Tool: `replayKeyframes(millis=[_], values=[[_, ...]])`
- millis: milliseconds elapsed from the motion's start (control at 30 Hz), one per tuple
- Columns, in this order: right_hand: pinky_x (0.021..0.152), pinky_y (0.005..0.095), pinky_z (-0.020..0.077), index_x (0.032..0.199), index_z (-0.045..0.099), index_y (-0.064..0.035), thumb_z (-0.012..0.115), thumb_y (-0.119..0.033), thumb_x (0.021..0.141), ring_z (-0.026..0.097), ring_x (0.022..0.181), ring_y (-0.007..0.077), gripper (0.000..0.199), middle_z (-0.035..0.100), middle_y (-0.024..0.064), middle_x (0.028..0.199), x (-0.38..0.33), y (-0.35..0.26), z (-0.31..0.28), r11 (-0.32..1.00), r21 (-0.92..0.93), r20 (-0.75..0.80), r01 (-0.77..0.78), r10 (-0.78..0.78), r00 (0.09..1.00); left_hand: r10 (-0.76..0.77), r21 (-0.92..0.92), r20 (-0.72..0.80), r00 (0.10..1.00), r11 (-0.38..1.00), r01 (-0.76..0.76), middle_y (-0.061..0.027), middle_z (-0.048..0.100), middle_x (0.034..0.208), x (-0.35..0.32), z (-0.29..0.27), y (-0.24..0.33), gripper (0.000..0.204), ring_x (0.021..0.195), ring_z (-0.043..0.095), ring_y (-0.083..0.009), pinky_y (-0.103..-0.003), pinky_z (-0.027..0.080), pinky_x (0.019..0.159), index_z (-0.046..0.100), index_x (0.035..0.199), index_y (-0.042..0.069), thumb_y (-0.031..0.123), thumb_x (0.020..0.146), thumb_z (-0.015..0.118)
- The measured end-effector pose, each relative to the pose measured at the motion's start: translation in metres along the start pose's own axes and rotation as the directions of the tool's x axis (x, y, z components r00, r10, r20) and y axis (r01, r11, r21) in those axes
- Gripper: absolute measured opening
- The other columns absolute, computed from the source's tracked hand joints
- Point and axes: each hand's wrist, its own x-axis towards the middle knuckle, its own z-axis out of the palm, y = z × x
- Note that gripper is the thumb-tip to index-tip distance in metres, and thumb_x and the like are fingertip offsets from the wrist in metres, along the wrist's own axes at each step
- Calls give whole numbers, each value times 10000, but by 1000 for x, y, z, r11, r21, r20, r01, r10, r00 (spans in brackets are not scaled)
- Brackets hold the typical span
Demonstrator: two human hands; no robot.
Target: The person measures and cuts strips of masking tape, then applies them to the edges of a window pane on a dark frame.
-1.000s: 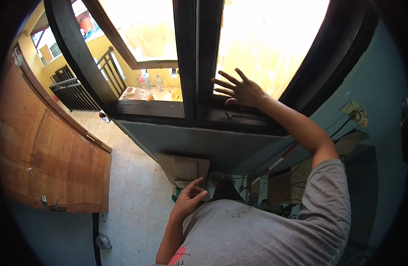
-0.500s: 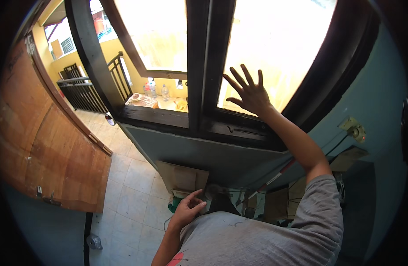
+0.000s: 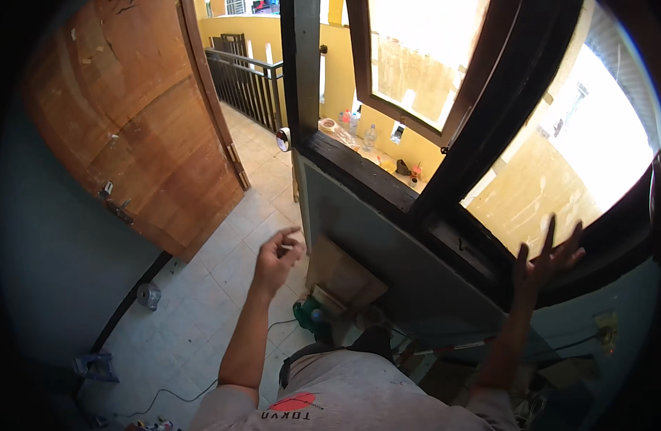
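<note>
My right hand [image 3: 547,260] is open, its fingers spread, in front of the lower part of the right window pane [image 3: 535,179]. Whether the fingertips touch the glass, I cannot tell. My left hand [image 3: 277,257] is raised over the floor at centre left, its fingers curled in toward the thumb. Anything small inside those fingers is too unclear to make out. Between and beyond my hands runs the dark window frame [image 3: 359,172]. Its left sash [image 3: 406,115] is swung outward, with a hook hanging near its lower corner.
At left a wooden door [image 3: 129,136] stands ajar, a tape roll [image 3: 149,296] near its foot. A green power tool [image 3: 312,312] and a board [image 3: 342,276] rest by the low wall. Outside are a railing [image 3: 244,82] and bottles [image 3: 370,135]. A plugged-in socket [image 3: 605,332] is at right.
The view has turned left, so door and window sit further right. My left hand has risen. My right hand has lowered relative to the pane, fingers still spread.
</note>
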Motion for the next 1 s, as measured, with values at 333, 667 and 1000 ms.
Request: replayKeyframes(millis=[333, 667, 1000], values=[[1228, 553, 400, 1384, 626, 18, 475, -220, 1159, 603, 1321, 377, 361, 650, 200, 1385, -74, 11, -86, 972, 140, 156, -188, 166, 974, 436, 630, -244, 866, 751, -200, -141, 751, 1155, 267, -77, -59, 484, 995, 748, -268, -402, 605, 894, 738, 1316, 73, 218, 861, 820], [1252, 591, 360, 1236, 673, 24, 523, -157, 1122, 657, 1188, 335, 261, 710, 161, 1199, -107, -3, -114, 962, -11, 355, -272, 258, 898, 512, 721, -196, 836, 653, -231, -134, 661, 945, 358, -52, -80, 292, 855, 705, -278, -408, 580, 793, 844, 1147, 162, 275, 878, 840], [1260, 619, 320, 1153, 701, 19, 637, -212, 1058, 695, 1038, 297, 257, 704, 140, 1050, -113, -49, -87, 955, 75, 560, -287, 198, 804, 433, 556, -47, 900, 760, -336, -137, 670, 1129, 380, -69, -100, 393, 1006, 704, -247, -356, 580, 861, 768, 1290, 117, 178, 903, 793]])
